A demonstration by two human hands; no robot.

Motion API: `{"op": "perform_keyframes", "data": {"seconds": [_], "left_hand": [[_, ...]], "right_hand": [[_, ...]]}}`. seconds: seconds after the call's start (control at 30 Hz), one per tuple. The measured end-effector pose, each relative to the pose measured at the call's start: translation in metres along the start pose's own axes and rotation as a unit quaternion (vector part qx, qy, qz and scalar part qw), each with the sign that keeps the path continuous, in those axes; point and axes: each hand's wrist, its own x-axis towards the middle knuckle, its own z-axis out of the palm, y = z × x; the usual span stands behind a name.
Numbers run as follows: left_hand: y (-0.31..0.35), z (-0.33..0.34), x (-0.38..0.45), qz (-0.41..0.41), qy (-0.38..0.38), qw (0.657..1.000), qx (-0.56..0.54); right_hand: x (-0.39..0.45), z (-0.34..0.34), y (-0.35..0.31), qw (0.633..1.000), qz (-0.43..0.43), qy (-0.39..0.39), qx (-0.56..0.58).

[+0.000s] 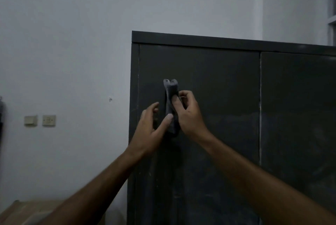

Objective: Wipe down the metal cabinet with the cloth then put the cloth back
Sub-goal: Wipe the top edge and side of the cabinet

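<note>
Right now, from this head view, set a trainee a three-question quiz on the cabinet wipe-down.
1. True or false: the grey cloth is spread out flat against the metal cabinet.
2. Which hand wraps its fingers round the cloth from the right side? A) left hand B) right hand C) neither
3. Fill in: the two wall switch plates sit to the ___ of the cabinet in the view.

Key
1. False: it is bunched into a narrow, upright roll held in front of the left door.
2. B; the left hand's thumb touches its lower part.
3. left
</note>
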Motion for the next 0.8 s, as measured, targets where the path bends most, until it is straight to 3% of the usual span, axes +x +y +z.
{"op": "perform_keyframes", "data": {"seconds": [0.1,0.2,0.27,0.33,0.47,0.6,0.73,0.8], "left_hand": [[0.018,0.005,0.002,-0.041,-0.027,0.995,-0.081],[0.016,-0.003,-0.002,-0.022,0.015,0.999,-0.035],[0.009,-0.014,-0.004,0.040,0.045,0.995,0.074],[-0.002,-0.029,-0.006,0.085,0.060,0.977,0.187],[-0.023,-0.063,-0.005,0.133,0.113,0.929,0.325],[-0.033,-0.078,0.010,0.149,0.121,0.900,0.390],[-0.039,-0.076,0.034,0.221,0.159,0.818,0.507],[-0.040,-0.069,0.040,0.243,0.163,0.814,0.501]], "right_hand": [[-0.015,0.016,-0.005,0.980,0.115,-0.004,0.161],[-0.024,0.007,-0.006,0.977,0.141,-0.058,0.150],[-0.027,-0.005,-0.001,0.983,0.139,-0.089,0.086],[-0.028,-0.021,0.012,0.990,0.094,-0.094,-0.049],[-0.036,-0.057,0.037,0.972,0.045,0.018,-0.228],[-0.041,-0.093,0.057,0.925,-0.021,0.116,-0.362],[-0.043,-0.118,0.072,0.873,-0.031,0.192,-0.447],[-0.047,-0.127,0.082,0.850,-0.046,0.196,-0.487]]}}
